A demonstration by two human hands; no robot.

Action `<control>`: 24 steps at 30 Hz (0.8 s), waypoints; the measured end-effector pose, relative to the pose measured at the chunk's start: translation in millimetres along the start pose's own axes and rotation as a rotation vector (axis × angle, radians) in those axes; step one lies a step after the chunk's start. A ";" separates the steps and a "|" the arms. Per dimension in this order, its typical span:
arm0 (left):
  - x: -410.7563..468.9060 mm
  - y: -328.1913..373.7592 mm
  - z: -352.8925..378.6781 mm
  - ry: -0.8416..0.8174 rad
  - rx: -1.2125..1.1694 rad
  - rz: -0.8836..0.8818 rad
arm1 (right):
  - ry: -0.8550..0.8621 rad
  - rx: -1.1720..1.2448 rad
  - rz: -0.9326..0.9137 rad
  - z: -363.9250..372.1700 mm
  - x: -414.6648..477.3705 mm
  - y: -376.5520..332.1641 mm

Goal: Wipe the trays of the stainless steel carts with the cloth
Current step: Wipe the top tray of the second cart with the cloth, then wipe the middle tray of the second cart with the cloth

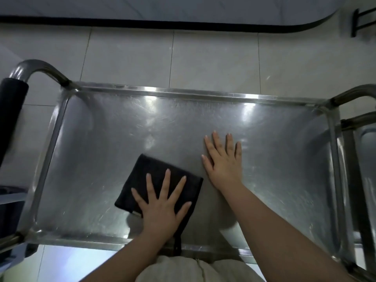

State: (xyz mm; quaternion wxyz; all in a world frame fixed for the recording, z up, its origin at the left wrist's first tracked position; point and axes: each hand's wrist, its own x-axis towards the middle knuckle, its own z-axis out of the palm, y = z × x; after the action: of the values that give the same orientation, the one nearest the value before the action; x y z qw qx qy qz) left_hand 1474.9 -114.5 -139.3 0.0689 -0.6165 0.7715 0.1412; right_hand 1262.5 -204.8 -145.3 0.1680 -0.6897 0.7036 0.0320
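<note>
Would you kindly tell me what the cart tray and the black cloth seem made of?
Rectangular silver cart tray: likely stainless steel with a brushed finish, showing bright glare and fine scratches. Folded black cloth: apparently a soft matte textile, perhaps microfibre, with no shine.

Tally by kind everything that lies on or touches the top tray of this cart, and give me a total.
Black cloths: 1, the cloth lying on the tray.
Hands: 2, the left hand flat on the cloth, the right hand flat on the bare steel beside it.
Total: 3
</note>
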 end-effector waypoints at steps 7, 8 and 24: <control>137.2 37.1 -32.1 0.016 0.021 0.018 | 0.007 0.086 0.230 3.4 -61.3 32.2; 156.6 47.9 -35.6 0.005 0.016 0.034 | 0.020 0.107 0.242 3.8 -74.9 36.6; 272.2 69.0 -113.4 0.097 0.080 0.308 | 0.177 0.580 0.489 -74.3 65.1 69.7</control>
State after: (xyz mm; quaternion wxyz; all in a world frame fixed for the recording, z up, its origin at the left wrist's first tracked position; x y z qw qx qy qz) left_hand 1352.9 -388.8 -98.7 0.0335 -0.4939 0.8643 0.0894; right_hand 1180.4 -284.6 -106.6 0.2821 -0.4257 0.8388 -0.1888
